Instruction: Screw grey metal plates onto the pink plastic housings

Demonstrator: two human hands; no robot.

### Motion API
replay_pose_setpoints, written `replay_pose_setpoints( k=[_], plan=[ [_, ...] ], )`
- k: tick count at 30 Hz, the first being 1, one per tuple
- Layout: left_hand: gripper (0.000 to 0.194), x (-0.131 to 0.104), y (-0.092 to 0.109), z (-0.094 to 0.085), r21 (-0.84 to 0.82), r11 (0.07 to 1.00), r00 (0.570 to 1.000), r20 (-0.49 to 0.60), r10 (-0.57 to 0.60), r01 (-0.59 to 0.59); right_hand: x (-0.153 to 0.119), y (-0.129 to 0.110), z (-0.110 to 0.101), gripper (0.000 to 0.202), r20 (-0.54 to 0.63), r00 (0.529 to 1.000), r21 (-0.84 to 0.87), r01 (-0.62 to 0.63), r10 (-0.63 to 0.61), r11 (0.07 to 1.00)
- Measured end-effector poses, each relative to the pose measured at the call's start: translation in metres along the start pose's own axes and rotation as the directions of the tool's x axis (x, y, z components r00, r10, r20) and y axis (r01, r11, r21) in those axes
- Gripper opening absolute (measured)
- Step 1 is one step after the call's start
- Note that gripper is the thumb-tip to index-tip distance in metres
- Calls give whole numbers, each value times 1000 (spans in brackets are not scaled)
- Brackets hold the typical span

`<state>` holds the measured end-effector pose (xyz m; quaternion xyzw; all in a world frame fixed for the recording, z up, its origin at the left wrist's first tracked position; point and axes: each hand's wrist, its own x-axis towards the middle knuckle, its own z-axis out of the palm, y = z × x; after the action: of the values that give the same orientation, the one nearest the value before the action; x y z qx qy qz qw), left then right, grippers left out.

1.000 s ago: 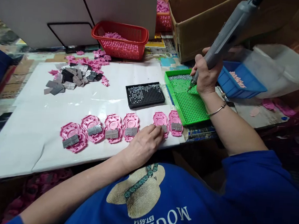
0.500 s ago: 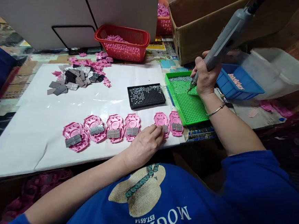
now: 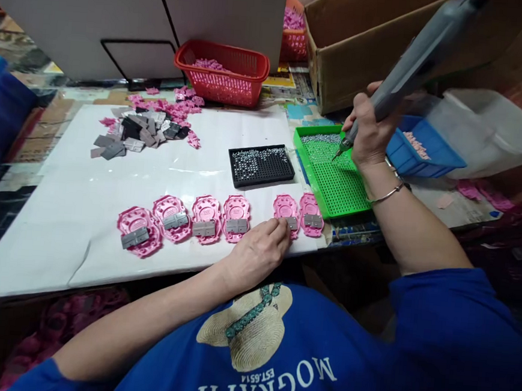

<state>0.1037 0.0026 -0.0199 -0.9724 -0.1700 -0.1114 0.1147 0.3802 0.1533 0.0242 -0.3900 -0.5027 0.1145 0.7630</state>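
Observation:
My right hand (image 3: 371, 129) grips a grey electric screwdriver (image 3: 407, 65), held at a slant. Its thin tip is over the green perforated tray (image 3: 342, 193), where small metal screws fill the far part; whether it touches one I cannot tell. Near the table edge, the curled fingers of my left hand (image 3: 259, 249) press on a pink plastic shell (image 3: 285, 204) with a grey cover plate, partly hidden by the fingertips. Just right of it lies another pink shell (image 3: 311, 206) with its own grey plate (image 3: 313, 221). Several more shells with plates, such as this pink shell (image 3: 236, 207), form a row leftward.
A black perforated tray (image 3: 262, 174) of screws sits mid-table. Behind are a pile of grey plates (image 3: 133, 128), loose pink parts (image 3: 171, 109) and a red basket (image 3: 220, 84). A cardboard box (image 3: 343, 75), blue bin (image 3: 426, 163) and clear tub (image 3: 496, 129) stand right.
The screwdriver tip has lifted slightly from the green tray as my right hand moved up a little. My left hand stays on the same pink shell. The whole view has shifted slightly.

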Motion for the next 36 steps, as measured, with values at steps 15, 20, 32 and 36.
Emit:
replay_pose_setpoints(
  k=[15, 20, 32, 36],
  plan=[
    [37, 1, 14, -6, 119, 993, 1000, -11, 27, -25, -122, -116, 57, 42, 468, 866, 130, -266, 177, 955],
    [37, 0, 14, -6, 107, 994, 1000, 6, 29, -29, -127, -114, 56, 45, 476, 843, 34, -303, 251, 952],
    [39, 3, 12, -7, 78, 997, 998, 55, 19, -23, -128, -110, 61, 37, 518, 826, 165, -353, 223, 921],
    [38, 3, 10, -8, 53, 998, 997, 69, 37, -40, -131, -107, 59, 30, 542, 817, 195, -349, 196, 917]
  ],
)
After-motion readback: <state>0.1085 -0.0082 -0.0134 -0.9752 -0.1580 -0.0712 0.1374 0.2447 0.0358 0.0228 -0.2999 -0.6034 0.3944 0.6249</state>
